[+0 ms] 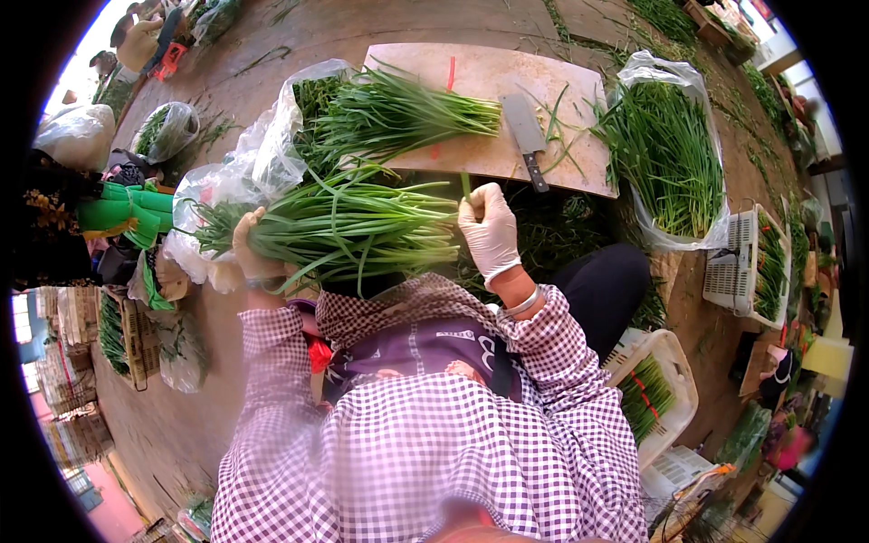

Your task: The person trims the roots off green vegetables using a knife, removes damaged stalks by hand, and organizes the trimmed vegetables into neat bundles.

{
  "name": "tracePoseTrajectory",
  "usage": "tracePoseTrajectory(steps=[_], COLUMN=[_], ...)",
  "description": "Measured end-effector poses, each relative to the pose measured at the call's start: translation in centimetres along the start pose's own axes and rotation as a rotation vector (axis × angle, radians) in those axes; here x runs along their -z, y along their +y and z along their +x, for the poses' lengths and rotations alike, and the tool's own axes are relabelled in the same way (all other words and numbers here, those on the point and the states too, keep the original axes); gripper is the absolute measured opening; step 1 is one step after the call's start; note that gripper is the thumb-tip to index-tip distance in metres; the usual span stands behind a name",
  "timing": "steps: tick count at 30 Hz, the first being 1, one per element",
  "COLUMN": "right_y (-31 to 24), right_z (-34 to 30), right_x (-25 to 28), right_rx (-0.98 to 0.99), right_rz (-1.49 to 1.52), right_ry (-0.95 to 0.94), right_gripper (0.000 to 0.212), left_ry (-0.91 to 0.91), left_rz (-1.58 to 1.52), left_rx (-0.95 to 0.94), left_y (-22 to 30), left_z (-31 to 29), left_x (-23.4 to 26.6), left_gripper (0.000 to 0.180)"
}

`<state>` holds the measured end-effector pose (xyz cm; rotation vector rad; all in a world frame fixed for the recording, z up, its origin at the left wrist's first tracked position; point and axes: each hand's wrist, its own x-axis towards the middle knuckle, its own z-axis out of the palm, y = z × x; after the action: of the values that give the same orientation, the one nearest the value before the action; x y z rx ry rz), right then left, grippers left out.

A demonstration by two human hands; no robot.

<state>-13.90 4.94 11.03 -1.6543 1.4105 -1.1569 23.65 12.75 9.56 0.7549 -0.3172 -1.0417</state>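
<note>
My left hand (pixel 257 246), in a pale glove, is wrapped round the leafy end of a big bunch of garlic chives (pixel 358 226). The bunch lies sideways over my lap, its pale stem ends pointing right. By those ends my gloved right hand (pixel 490 228) pinches a short green blade (pixel 465 186) between thumb and fingers. Beyond, a second pile of chives (pixel 412 113) rests on a pale board (pixel 493 68). A cleaver (pixel 522 122) with a dark handle lies on the same board, its handle reaching over the near edge.
Right of the board stands a clear plastic bag (pixel 717 195) packed with chives. White crates (pixel 731 285) with more greens stand farther right. Crumpled plastic (pixel 258 158) lies left of the board. Loose trimmings (pixel 561 222) are heaped below the board's near edge.
</note>
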Motion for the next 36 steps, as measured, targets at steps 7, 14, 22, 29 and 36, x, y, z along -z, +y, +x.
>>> tracePoseTrajectory(steps=[7, 14, 22, 29, 36], right_y=[4.7, 1.1, -2.5, -2.9, -1.4], right_z=[0.5, 1.0, 0.4, 0.4, 0.1], right_x=[3.4, 5.2, 1.2, 1.1, -0.3], right_rx=[-0.060, 0.260, 0.418, 0.461, 0.663], right_rz=[-0.243, -0.197, -0.183, -0.129, -0.457], right_ry=[-0.011, 0.014, -0.222, -0.135, -0.016], right_gripper=[0.014, 0.030, 0.032, 0.024, 0.021], left_ry=[0.093, 0.148, 0.048, 0.021, 0.039], left_rz=[-0.003, -0.002, -0.054, -0.046, 0.004], left_rx=[-0.009, 0.010, 0.058, 0.069, 0.059], left_y=[0.0, -0.3, 0.0, 0.6, 0.7], left_z=[-0.4, -0.7, 0.0, -0.6, 0.0], left_x=[0.6, 0.3, 0.3, -1.3, -0.6], left_gripper=[0.009, 0.012, 0.010, 0.010, 0.010])
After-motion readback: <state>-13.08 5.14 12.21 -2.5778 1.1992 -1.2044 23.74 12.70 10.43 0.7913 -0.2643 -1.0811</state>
